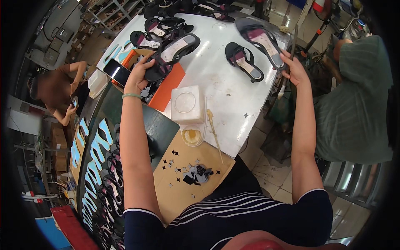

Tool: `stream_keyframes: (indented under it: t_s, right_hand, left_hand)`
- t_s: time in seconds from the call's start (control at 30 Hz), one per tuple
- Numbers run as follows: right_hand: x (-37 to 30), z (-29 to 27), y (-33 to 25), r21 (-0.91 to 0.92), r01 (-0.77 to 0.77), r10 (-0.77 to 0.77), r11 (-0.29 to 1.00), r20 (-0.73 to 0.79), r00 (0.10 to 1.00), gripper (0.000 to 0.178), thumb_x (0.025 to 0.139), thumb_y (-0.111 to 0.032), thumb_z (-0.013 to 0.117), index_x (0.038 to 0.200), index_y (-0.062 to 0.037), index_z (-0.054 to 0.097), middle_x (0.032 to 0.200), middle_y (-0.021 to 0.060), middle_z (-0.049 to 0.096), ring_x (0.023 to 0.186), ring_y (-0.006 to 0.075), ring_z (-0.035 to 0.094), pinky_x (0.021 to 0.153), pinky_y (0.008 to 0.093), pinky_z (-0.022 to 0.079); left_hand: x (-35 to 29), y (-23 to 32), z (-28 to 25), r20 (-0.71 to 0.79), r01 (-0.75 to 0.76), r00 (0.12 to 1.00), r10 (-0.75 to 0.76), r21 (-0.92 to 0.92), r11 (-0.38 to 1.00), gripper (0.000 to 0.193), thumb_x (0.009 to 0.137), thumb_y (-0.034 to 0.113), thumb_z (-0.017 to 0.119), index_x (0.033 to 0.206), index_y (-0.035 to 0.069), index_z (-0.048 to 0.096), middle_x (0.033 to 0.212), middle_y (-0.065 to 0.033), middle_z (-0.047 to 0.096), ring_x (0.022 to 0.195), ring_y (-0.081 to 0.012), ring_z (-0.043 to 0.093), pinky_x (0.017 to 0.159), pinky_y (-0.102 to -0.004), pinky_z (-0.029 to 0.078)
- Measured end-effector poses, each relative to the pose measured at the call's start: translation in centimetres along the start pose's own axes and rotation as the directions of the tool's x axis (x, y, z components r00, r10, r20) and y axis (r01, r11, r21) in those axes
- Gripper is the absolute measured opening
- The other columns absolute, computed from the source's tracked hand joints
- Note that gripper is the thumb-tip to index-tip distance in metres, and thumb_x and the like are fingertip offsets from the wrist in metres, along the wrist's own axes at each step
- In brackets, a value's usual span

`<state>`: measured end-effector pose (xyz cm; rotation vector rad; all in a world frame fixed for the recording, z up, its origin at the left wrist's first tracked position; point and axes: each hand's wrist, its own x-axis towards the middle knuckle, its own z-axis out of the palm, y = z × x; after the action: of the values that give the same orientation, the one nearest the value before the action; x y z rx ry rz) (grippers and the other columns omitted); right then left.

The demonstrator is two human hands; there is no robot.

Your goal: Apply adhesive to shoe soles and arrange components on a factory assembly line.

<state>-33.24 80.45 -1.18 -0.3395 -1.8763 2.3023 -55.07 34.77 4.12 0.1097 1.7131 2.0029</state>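
Note:
My left hand (pixel 140 76) grips the toe end of a black strappy sandal (pixel 176 48) with a pale insole, above an orange box (pixel 171 85). Over at the right edge of the white table (pixel 225 108), my right hand (pixel 295 70) has its fingers closed on the end of another black sandal (pixel 263 41). Between them a smaller-looking black sandal (pixel 245 62) lies on the tabletop. Several more sandals (pixel 143 41) are heaped at the table's far left. Inside the box are dark pieces that I cannot make out clearly.
A phone (pixel 116 71) rests by the box. Near me stand a white block-shaped container (pixel 187 102), a cup of yellowish glue (pixel 192 135) and a glue-coated stick (pixel 211 123). Small star-shaped pieces (pixel 178 170) lie on brown board (pixel 171 196). Rows of soles (pixel 96 156) line the left; two people work nearby.

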Motion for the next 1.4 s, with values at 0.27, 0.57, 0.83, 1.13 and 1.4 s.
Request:
stream_keyframes:
  t_s: [0.27, 0.57, 0.83, 1.13, 1.4]
  right_hand:
    - [8.5, 3.5, -8.4, -0.406, 0.18, -0.07, 0.896, 0.27, 0.96, 0.028, 0.086, -0.03, 0.06, 0.101, -0.0063, 0.065, 0.069, -0.0029, 0.058, 0.049, 0.0014, 0.047, 0.034, 0.0163, 0.027]
    - [18.8, 8.7, -7.9, -0.816, 0.061, 0.588, 0.576, 0.464, 0.662, 0.03, 0.08, -0.032, 0.066, 0.094, -0.0047, 0.066, 0.064, -0.0009, 0.059, 0.04, 0.0064, 0.047, 0.032, 0.0204, 0.033]
    - [23.1, 9.5, -2.2, -0.92, 0.113, 0.641, 0.374, 0.345, 0.686, 0.031, 0.065, -0.034, 0.078, 0.082, -0.008, 0.071, 0.062, 0.0007, 0.06, 0.041, 0.0077, 0.044, 0.032, 0.0238, 0.024]
    - [20.6, 7.4, -1.2, -0.844, 0.391, -0.117, 0.366, 0.375, 0.92, 0.034, 0.068, -0.035, 0.075, 0.078, -0.003, 0.07, 0.071, 0.0052, 0.064, 0.061, 0.0148, 0.059, 0.055, 0.0272, 0.046]
    - [8.0, 0.4, -0.5, -0.647, -0.451, 0.441, 0.615, -0.193, 0.877, 0.054, 0.078, -0.055, 0.061, 0.098, -0.005, 0.065, 0.094, 0.0017, 0.064, 0.042, 0.0055, 0.034, 0.036, 0.0213, 0.02]
  left_hand:
    - [2.7, -1.1, -3.5, -0.013, -0.001, 1.0, -0.004, -0.407, 0.913, 0.027, 0.088, 0.009, 0.054, 0.112, -0.003, 0.05, 0.111, -0.0177, 0.057, 0.102, -0.0307, 0.057, 0.093, -0.0519, 0.046]
    - [-5.5, 3.9, -5.9, -0.174, -0.16, 0.981, 0.087, -0.469, 0.869, 0.027, 0.086, 0.01, 0.059, 0.107, -0.003, 0.049, 0.106, -0.0167, 0.057, 0.103, -0.0323, 0.055, 0.096, -0.054, 0.041]
    - [-19.9, 8.3, -10.8, -0.447, -0.281, 0.878, 0.17, -0.195, 0.94, 0.038, 0.09, 0.011, 0.051, 0.127, 0.001, 0.047, 0.118, -0.0118, 0.056, 0.107, -0.0208, 0.056, 0.095, -0.0392, 0.046]
    - [-29.6, 7.7, -14.0, -0.729, -0.398, 0.666, 0.161, -0.163, 0.903, 0.035, 0.094, 0.011, 0.046, 0.126, -0.001, 0.048, 0.123, -0.0151, 0.053, 0.11, -0.0219, 0.054, 0.099, -0.0352, 0.042]
    - [-43.2, 8.4, -14.0, -0.851, -0.466, 0.47, 0.233, -0.015, 0.885, 0.028, 0.089, 0.01, 0.054, 0.113, -0.004, 0.054, 0.115, -0.015, 0.057, 0.106, -0.0235, 0.056, 0.099, -0.037, 0.043]
